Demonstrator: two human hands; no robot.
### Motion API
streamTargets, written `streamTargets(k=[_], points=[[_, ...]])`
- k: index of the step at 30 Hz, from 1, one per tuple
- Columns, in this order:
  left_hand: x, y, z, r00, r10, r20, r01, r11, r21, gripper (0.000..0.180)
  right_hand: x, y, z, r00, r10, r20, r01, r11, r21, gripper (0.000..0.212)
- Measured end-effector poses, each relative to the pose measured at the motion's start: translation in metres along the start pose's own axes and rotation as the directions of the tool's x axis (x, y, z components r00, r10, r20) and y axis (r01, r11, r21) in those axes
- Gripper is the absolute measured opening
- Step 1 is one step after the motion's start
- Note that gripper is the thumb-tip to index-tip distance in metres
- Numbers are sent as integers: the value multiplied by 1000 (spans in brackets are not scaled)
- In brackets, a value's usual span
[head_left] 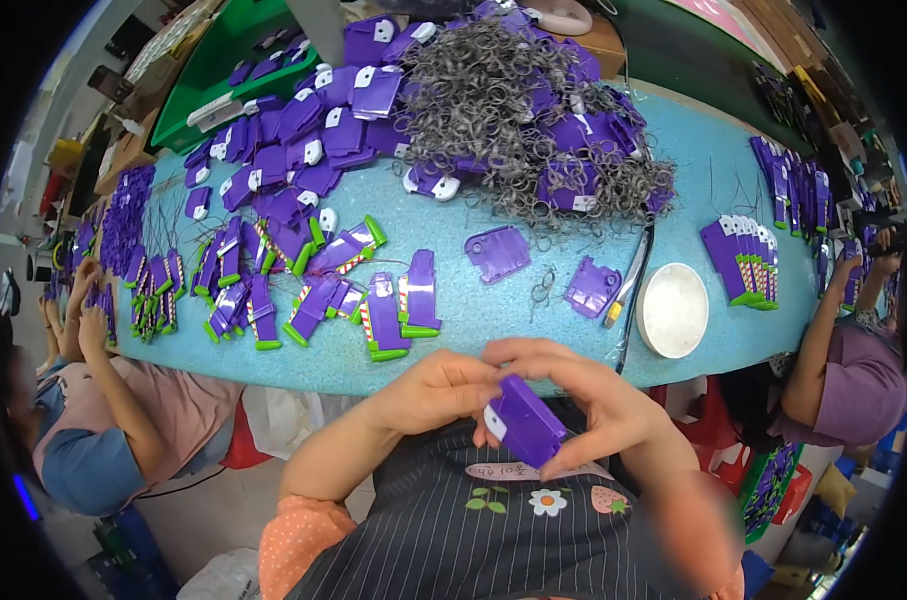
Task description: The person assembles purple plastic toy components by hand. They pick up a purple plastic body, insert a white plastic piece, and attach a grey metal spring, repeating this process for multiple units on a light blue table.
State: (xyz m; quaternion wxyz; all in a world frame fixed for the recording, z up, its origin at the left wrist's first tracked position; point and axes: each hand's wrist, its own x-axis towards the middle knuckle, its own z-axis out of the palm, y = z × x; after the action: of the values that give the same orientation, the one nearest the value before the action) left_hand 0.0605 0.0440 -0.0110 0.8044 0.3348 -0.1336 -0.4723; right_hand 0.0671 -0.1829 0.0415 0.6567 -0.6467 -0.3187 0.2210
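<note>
Close to my apron, both hands hold one purple plastic part with a white patch on its side. My left hand pinches its upper left end between thumb and fingers. My right hand curls around the other end, thumb along the lower right edge. Just beyond them on the blue table lie a purple shell piece, another purple shell and a small grey wire coil. To the left of these are purple pieces with green ends and striped edges.
A tangled heap of grey wire coils covers purple parts at the back. A white bowl stands at right, beside a yellow-tipped tool. A green crate is at back left. Co-workers sit at left and right.
</note>
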Motion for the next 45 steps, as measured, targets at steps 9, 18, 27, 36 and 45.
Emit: streamTargets(k=[9, 18, 27, 36, 45], points=[[-20, -9, 42, 800, 557, -222, 66, 286, 956, 50, 14, 20, 39, 940, -13, -341, -199, 792, -578, 68], [-52, 12, 3, 461, 573, -677, -198, 811, 551, 17, 32, 21, 38, 944, -72, -322, -243, 510, -826, 71], [-59, 22, -34, 393, 522, -757, -311, 850, 425, 23, 76, 57, 51, 977, -199, -82, 5, 401, -916, 38], [-10, 5, 37, 560, 463, -688, -548, 829, 112, 28, 0, 17, 46, 961, 44, -273, 84, 894, 439, 27], [-21, -14, 38, 680, 349, -645, -257, 937, 235, 33, -22, 27, 35, 869, 348, -353, -197, 896, 398, 42]])
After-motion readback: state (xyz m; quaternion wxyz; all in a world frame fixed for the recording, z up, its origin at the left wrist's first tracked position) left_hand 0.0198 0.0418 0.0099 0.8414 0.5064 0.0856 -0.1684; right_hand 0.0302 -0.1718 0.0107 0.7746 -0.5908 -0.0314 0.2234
